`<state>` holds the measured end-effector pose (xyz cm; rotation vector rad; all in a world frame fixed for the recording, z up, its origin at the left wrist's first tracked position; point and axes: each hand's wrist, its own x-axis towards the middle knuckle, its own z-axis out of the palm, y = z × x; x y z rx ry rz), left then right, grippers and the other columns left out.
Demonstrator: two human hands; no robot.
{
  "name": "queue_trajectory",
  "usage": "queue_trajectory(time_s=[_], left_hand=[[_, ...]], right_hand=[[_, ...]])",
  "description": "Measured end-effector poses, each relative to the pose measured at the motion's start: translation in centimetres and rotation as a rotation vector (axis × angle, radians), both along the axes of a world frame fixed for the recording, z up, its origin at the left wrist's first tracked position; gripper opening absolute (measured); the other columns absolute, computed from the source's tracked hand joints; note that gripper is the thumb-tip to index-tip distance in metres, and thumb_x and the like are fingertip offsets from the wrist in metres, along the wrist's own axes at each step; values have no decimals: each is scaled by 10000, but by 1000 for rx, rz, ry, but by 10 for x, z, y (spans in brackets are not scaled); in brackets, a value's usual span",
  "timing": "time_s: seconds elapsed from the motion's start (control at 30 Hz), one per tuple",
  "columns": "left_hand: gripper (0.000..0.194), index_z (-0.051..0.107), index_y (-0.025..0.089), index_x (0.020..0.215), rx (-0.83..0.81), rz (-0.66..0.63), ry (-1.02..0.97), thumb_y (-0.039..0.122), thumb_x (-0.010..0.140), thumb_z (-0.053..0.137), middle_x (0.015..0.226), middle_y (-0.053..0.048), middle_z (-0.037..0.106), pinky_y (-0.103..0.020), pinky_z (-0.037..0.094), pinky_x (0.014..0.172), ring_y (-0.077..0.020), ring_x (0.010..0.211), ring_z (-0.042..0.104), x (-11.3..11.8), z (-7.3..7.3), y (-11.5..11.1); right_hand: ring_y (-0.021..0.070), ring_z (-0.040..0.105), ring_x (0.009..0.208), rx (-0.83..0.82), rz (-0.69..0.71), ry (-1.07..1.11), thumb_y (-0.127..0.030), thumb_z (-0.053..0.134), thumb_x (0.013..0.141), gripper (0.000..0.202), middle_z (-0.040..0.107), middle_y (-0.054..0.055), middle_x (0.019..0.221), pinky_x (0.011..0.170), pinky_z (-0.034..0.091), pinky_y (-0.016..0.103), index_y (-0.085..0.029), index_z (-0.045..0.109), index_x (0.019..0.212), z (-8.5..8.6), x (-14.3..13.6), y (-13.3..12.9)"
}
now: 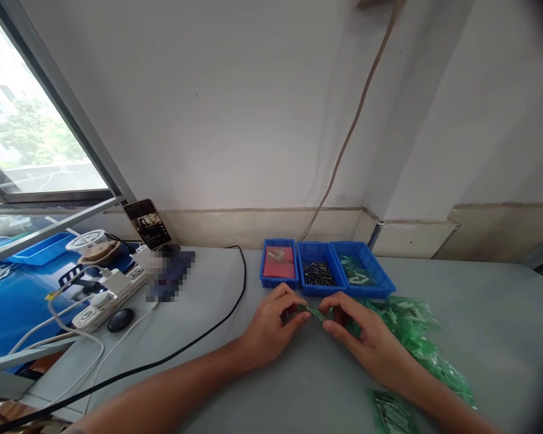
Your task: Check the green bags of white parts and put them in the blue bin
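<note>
A small green plastic bag (315, 313) is stretched between my two hands above the table. My left hand (271, 328) pinches one end of it between thumb and fingers. At the bag's other end, the thumb and forefinger of my right hand (366, 337) close on its edge. What the bag contains is too small to tell. Just beyond my hands stand three blue bins: a left bin (278, 282) with a red bottom and a few pale pieces, a middle bin (322, 289) of dark metal screw-like parts, and a right bin (380, 283) with green bags.
Green plastic bags (411, 325) lie heaped beside my right forearm, and a filled green packet (391, 413) sits nearer me. A black cable (199, 334) crosses the table at left. Farther left are a power strip (88, 316), a black mouse (120, 320) and a propped phone (147, 224).
</note>
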<state>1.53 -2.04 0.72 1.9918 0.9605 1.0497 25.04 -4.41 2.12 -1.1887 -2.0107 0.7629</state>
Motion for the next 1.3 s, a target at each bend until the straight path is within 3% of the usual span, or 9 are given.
queue_trajectory(time_s=[0.1, 0.23, 0.37, 0.47, 0.7, 0.9, 1.13, 1.3], left_hand=[[235, 639, 162, 873, -10, 8, -18, 334, 1034, 635, 943, -35, 569, -255, 436, 683, -150, 822, 546, 0, -1, 0], [266, 613, 167, 861, -16, -35, -41, 367, 1034, 641, 925, -37, 575, -254, 437, 685, -155, 822, 547, -1, -3, 2], [181, 693, 186, 1041, -3, -73, -29, 361, 1036, 645, 1005, -55, 629, -276, 464, 776, -171, 890, 578, -1, -4, 2], [240, 681, 203, 1130, -17, -66, 6, 413, 1014, 678, 976, -43, 643, -283, 459, 789, -172, 866, 569, -1, -4, 1], [336, 551, 177, 803, 35, -118, 76, 381, 1069, 573, 813, -13, 535, -278, 394, 727, -164, 801, 490, 0, -3, 0], [208, 642, 178, 986, -12, -96, 21, 356, 1071, 574, 944, -40, 599, -269, 419, 727, -159, 825, 533, 0, -5, 2], [336, 573, 181, 824, 54, -97, 46, 384, 1089, 530, 817, -27, 559, -292, 421, 761, -176, 823, 523, 0, -3, 0], [240, 638, 179, 943, 21, -83, 13, 383, 1060, 590, 941, -55, 620, -278, 431, 733, -177, 851, 554, 1, -3, 1]], right_hand=[[217, 662, 838, -37, -35, -5, -459, 571, 1046, 254, 697, 27, 929, 684, 523, 300, -263, 634, 1196, -3, -1, -1], [209, 656, 839, -44, -48, -7, -437, 525, 1074, 219, 698, 20, 949, 729, 520, 310, -276, 616, 1191, -4, -2, -2], [206, 645, 815, -33, -24, -22, -435, 556, 1061, 195, 698, 16, 953, 702, 504, 303, -279, 645, 1138, -3, -3, -1], [203, 640, 805, -7, -22, -20, -438, 532, 1073, 213, 697, 15, 942, 711, 498, 304, -271, 663, 1083, -3, -2, 0], [204, 592, 801, -26, -38, -19, -474, 472, 1101, 312, 647, 11, 862, 716, 466, 308, -246, 634, 966, -6, -1, 1], [206, 591, 823, -64, -90, 24, -470, 511, 1081, 205, 630, 18, 963, 743, 480, 335, -274, 546, 1132, -8, -3, -1], [204, 592, 812, -54, -136, 98, -473, 481, 1087, 196, 594, -3, 892, 751, 493, 337, -280, 509, 1108, -10, -5, -1], [202, 609, 808, -33, -147, 111, -459, 538, 1058, 193, 630, 13, 970, 738, 506, 325, -277, 535, 1122, -11, -5, -1]])
